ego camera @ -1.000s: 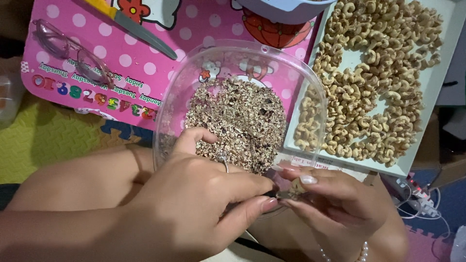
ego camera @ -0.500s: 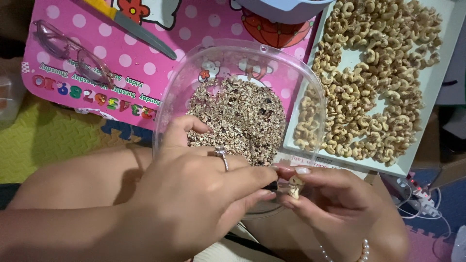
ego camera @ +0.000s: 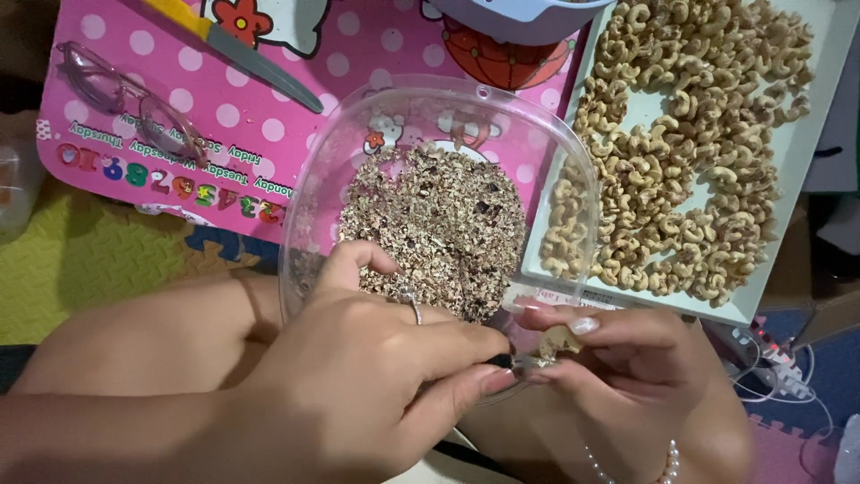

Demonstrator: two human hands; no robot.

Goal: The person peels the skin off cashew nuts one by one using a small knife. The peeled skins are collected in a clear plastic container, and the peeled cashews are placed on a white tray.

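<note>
Pink mat (ego camera: 376,81): we record a polka-dot sheet with cartoon prints under most of the scene; its top and left edges are cut off by the frame.
White tray (ego camera: 806,179): sits right of the mat, its far right side out of view; we see it packed with pale curled cashews (ego camera: 690,152), with a few bare patches.
Clear tub (ego camera: 430,116): round-cornered, transparent, between mat and tray; its near rim is hidden behind our hands. A heap of brownish skin flakes (ego camera: 430,233) fills its floor.
Left hand (ego camera: 358,385): closed, ring on one finger, thumb and forefinger pinched on a small dark tool (ego camera: 500,360). Only the tip shows; we cannot tell what kind of tool it is.
Right hand (ego camera: 627,358): closed, fingertips gripping one cashew nut (ego camera: 560,341) just over the tub's near edge. The nut touches the tool tip and is partly covered by fingers; a bead bracelet shows at the wrist.
Glasses (ego camera: 134,108): pink-framed, lying on the mat at upper left.
Knife (ego camera: 242,49): yellow handle, grey blade, on the mat; the handle runs off the frame.
Bowl (ego camera: 520,13): bluish, top centre, only its lower edge visible.
Cables (ego camera: 779,358): lower right, tangled, hard to make out.
</note>
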